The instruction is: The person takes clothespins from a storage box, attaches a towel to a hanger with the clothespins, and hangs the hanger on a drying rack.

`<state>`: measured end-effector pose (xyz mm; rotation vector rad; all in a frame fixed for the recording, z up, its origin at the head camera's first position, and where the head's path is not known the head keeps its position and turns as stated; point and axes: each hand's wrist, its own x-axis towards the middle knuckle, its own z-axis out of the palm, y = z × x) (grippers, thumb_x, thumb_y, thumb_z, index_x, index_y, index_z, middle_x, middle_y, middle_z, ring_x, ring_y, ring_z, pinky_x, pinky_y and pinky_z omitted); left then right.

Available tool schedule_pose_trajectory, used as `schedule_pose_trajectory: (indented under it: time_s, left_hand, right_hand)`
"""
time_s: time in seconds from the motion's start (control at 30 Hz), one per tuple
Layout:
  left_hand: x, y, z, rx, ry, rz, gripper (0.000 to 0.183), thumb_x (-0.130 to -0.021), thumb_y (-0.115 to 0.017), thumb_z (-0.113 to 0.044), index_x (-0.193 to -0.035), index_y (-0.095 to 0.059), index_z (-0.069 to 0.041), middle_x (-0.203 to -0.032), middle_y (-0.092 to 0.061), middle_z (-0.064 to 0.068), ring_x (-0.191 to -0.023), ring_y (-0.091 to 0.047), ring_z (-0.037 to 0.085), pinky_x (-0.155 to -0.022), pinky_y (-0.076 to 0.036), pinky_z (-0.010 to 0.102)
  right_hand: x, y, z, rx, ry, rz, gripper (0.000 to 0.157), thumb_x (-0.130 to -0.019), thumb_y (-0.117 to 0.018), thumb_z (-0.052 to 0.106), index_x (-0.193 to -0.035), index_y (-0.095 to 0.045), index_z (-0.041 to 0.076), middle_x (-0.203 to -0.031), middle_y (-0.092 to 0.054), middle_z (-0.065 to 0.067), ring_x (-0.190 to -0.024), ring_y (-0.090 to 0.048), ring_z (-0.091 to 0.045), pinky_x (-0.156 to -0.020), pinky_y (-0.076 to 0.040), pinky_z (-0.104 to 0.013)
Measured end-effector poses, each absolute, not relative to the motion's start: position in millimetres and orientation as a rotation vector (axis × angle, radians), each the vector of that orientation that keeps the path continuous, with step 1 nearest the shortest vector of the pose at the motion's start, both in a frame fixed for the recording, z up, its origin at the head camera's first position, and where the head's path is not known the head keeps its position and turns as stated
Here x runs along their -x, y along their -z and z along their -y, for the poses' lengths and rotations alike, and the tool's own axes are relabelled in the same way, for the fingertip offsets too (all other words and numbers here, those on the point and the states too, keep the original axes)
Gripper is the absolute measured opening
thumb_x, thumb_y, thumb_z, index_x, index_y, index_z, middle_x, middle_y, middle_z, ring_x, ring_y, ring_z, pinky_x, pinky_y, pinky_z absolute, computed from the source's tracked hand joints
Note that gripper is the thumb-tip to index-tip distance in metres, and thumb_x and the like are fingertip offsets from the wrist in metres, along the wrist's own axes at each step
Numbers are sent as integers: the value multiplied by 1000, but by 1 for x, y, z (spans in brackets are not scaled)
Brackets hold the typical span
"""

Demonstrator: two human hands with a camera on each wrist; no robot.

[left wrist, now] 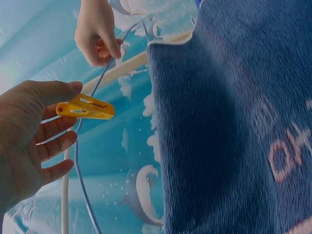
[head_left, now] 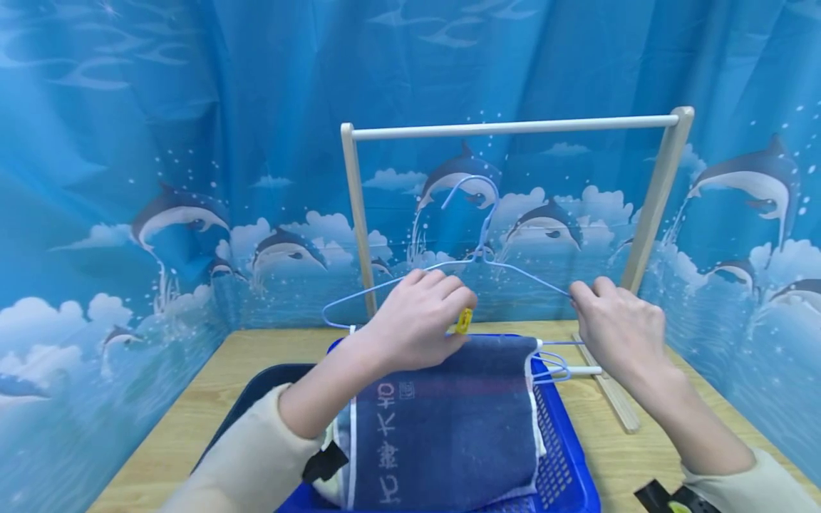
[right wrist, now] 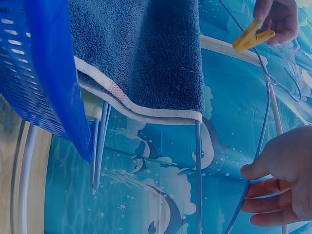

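Hanger (head_left: pixel 479 255) points hook up, long axis sideways; left hand (head_left: pixel 420 320) pinches yellow clip (head_left: pixel 464 320), right hand (head_left: pixel 622 324) the hanger.

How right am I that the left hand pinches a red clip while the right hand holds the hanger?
Not quite: the clip in the left hand is yellow, not red, as the left wrist view shows. The right hand does hold the hanger.

Over my feed I see a navy towel (head_left: pixel 449 420) with white edging and pinkish lettering. Above the towel are a pale-blue hanger (head_left: pixel 479 254) and a yellow clip (head_left: pixel 464 321); beneath it, a bright-blue basket (head_left: pixel 558 443); behind it, a blue curtain (head_left: pixel 282 107) printed with grey-and-white dolphins and white clouds.
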<state>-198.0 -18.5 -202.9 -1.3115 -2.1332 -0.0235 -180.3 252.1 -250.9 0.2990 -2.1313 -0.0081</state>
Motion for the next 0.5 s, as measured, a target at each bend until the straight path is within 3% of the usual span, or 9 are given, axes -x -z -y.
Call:
schedule_pose_trajectory:
  time_s: [0.23,0.5]
  left_hand:
    - [195,207,-3,1260,-19,2129,32,-79,-72,-35,-104,-64,-17,-101,-63,-3,-98,-54,15,-92,-39,35]
    - [195,210,-20,1238,-34,2169,34,-80,-70,-39,-105,-65,-17,-99,-64,-5,-93,-53,13,-82,-39,30]
  right_hand:
    - [180,252,-252,-297,10,2132,10,-82,-60,2,-75,-54,8,-61,-45,-8,-39,-31,-19,-30,-22,-35]
    - [180,252,-252,-298,11,2123,8,-82,-60,2,-77,-56,7,-62,-45,-8,-39,-32,-20,-30,-22,-34]
